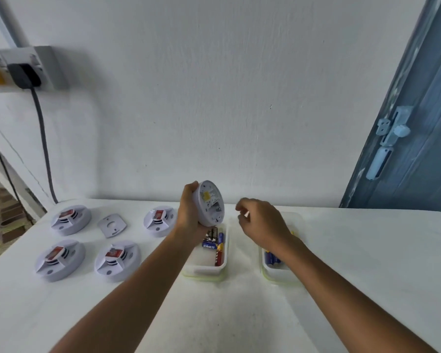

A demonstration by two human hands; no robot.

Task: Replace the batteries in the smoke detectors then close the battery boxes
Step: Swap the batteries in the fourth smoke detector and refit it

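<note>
Above the near-centre bench [341, 250], your left hand [189, 212] grips a smoke detector [210, 202], its open back facing right. Your right hand [262, 220], at three o'clock, curls loosely; whether it pinches something I cannot tell. Next, likely fetch a battery from the right box [278, 272].

The left hand [189, 212] covers the far side of the detector [210, 203], and the open battery bay is too blurred to tell if a cell is inside. Below that hand, the labels of the batteries [215, 242] are unreadable. The right hand [261, 220] and wrist hide most of the box [278, 272] under them. If its fingertips pinch something, I cannot tell. Far left, the socket [15, 67] is cut by the edge.
</note>
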